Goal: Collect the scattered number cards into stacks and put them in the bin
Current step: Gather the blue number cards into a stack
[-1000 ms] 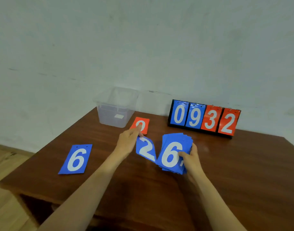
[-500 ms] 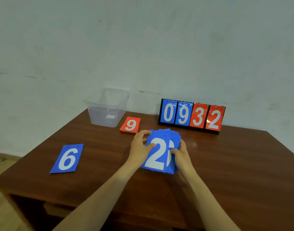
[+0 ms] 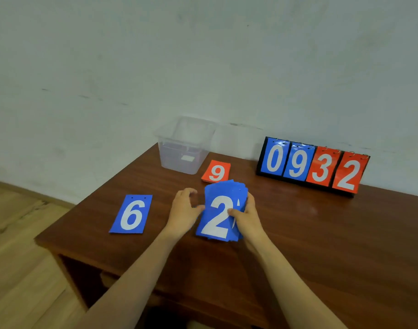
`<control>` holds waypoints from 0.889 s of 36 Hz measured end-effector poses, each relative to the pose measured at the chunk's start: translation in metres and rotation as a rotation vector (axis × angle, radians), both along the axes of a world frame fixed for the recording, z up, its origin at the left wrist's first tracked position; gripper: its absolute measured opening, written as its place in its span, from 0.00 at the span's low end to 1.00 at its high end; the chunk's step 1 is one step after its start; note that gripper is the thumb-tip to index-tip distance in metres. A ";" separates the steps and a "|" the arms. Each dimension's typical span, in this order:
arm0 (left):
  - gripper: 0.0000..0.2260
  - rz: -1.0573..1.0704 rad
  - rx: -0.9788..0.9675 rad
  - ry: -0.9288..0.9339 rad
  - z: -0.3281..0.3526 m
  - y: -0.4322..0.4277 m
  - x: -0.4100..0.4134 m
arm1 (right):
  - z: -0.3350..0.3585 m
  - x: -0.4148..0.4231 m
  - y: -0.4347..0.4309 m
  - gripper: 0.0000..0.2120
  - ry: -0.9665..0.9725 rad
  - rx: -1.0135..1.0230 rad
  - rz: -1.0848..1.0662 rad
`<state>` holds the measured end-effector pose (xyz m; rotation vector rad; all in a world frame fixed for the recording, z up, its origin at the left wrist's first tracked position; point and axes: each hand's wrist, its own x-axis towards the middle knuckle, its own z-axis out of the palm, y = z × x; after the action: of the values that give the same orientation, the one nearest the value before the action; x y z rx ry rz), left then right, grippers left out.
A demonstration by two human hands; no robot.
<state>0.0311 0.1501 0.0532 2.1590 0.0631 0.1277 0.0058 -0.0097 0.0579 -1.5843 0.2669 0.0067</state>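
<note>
My right hand (image 3: 247, 218) grips a stack of blue number cards (image 3: 223, 197) at its right edge, thumb on top; a white 2 faces up. My left hand (image 3: 183, 210) sits just left of the stack with loosely curled fingers off the cards and only its thumb tip at the stack's left edge. A single blue 6 card (image 3: 131, 214) lies flat to the left. A red stack showing 9 (image 3: 216, 172) lies behind the blue stack. The clear plastic bin (image 3: 179, 160) stands at the table's back left corner.
A flip scoreboard reading 0932 (image 3: 312, 166) stands against the wall at the back right. The brown wooden table (image 3: 322, 233) ends close to the 6 card on the left, with wood floor (image 3: 25, 257) beyond.
My left hand laid the blue 2 card on top of the stack, covering the 6, then drew its fingers off the stack's left edge. The right hand kept its hold.
</note>
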 end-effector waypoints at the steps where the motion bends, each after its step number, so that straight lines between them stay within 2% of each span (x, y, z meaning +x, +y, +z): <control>1: 0.24 0.039 0.103 0.039 -0.001 0.018 0.003 | 0.000 0.005 0.008 0.30 0.013 0.004 0.006; 4: 0.33 0.140 0.441 0.228 -0.006 0.074 0.007 | -0.003 0.018 0.031 0.29 0.035 0.018 0.030; 6: 0.39 0.216 0.551 0.371 -0.010 0.107 0.007 | -0.005 0.026 0.046 0.28 0.038 0.008 0.052; 9: 0.44 0.272 0.595 0.492 -0.016 0.138 0.006 | -0.008 0.036 0.064 0.29 0.040 0.013 0.079; 16: 0.47 0.216 0.562 0.534 -0.010 0.143 0.022 | -0.020 0.050 0.079 0.31 0.065 0.007 0.097; 21: 0.40 0.213 0.334 0.419 -0.009 0.120 0.027 | -0.026 0.050 0.062 0.30 0.075 -0.014 0.074; 25: 0.24 0.193 0.120 0.211 -0.013 0.094 0.029 | -0.028 0.044 0.040 0.27 0.070 -0.021 0.030; 28: 0.12 0.167 -0.263 0.104 -0.008 0.065 0.024 | -0.025 0.038 0.019 0.28 0.069 -0.039 -0.010; 30: 0.07 0.116 -0.578 0.145 -0.001 0.039 0.018 | -0.023 0.033 0.004 0.28 0.045 -0.031 -0.035; 32: 0.05 0.035 -0.762 0.226 0.006 0.012 0.010 | -0.019 0.025 -0.011 0.27 0.004 -0.021 -0.059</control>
<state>0.0407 0.1619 0.0596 1.4022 0.2391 -0.1102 0.0308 -0.0211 0.0386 -1.5972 0.3182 -0.0387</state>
